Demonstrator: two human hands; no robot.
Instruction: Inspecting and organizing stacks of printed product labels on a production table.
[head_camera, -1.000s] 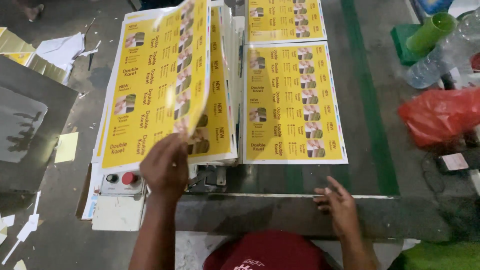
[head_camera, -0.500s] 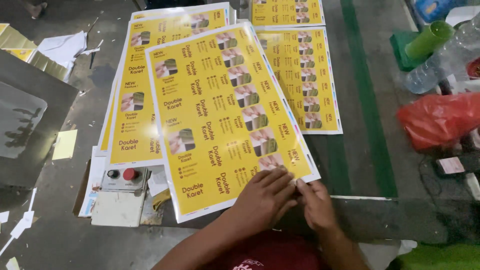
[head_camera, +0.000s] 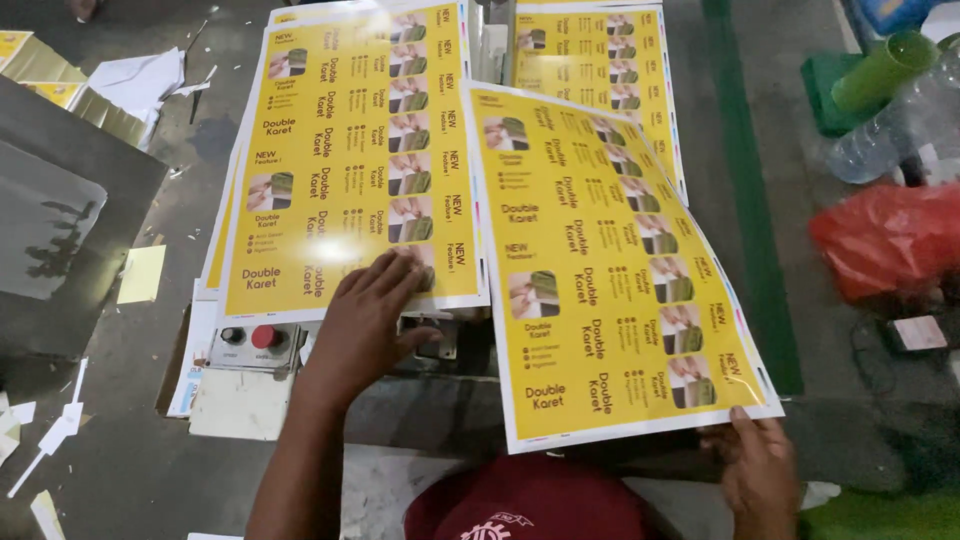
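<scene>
My left hand (head_camera: 368, 318) lies flat, fingers spread, on the lower edge of the left stack of yellow printed sheets (head_camera: 350, 150), pressing its top sheet down near the bottom right corner. My right hand (head_camera: 757, 470) grips the near right corner of a loose yellow sheet (head_camera: 610, 260), thumb on top of the white margin and the rest of the fingers under the paper, so I cannot see them. That loose sheet sits tilted, turned a little clockwise against the stacks, its far corner overlapping the right stack of yellow sheets (head_camera: 600, 60) and its left edge running just beside the left stack. Just below the left stack I see a grey control box (head_camera: 255, 340) with one black button and one red button (head_camera: 264, 336), close to my left wrist. The stacks rest on a dark worktable (head_camera: 420, 400) with a green stripe (head_camera: 750, 200) running along its right side. Off to the right lie a red plastic bag (head_camera: 885, 240), a clear plastic bottle (head_camera: 890, 135) and a green tube (head_camera: 885, 70). On the left, a small yellow slip of paper (head_camera: 141, 274) and white paper scraps (head_camera: 45, 440) are scattered on the grey surface. A dark red cap (head_camera: 530, 505) shows at the bottom edge of the view.
</scene>
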